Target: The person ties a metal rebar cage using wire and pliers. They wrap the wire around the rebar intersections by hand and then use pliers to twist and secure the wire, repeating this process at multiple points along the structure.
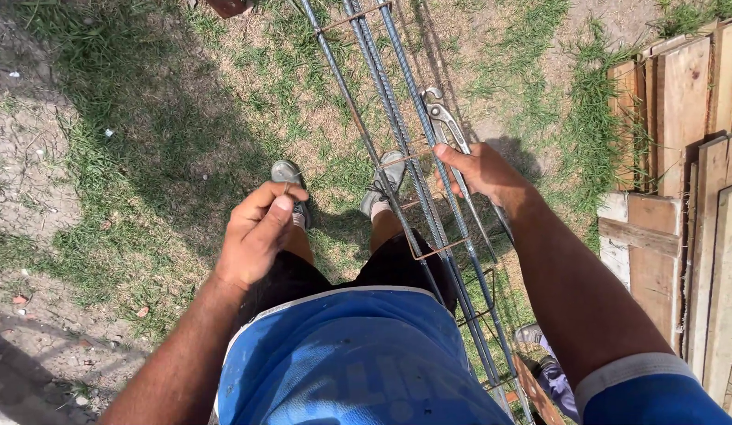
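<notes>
Hands first: I see my left hand [256, 234] closed, thumb and forefinger pinching a short thin piece of tie wire [287, 189]. To its right my right hand [482, 173] is wrapped around the handles of grey steel pincers [443, 118], whose head points away from me. Between the hands, nearer the right, a long cage of ribbed steel bars with rusty wire stirrups [397, 134] runs lengthwise away from me over grass [146, 134]. Beyond the right hand, wooden planks [681, 110] lie stacked.

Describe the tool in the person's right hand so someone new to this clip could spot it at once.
Find the long rebar cage running up the middle over the grass. On its right side the right hand grips grey metal pincers, jaws pointing away. They are the only short, flat, shiny piece among the long ribbed bars.
</notes>
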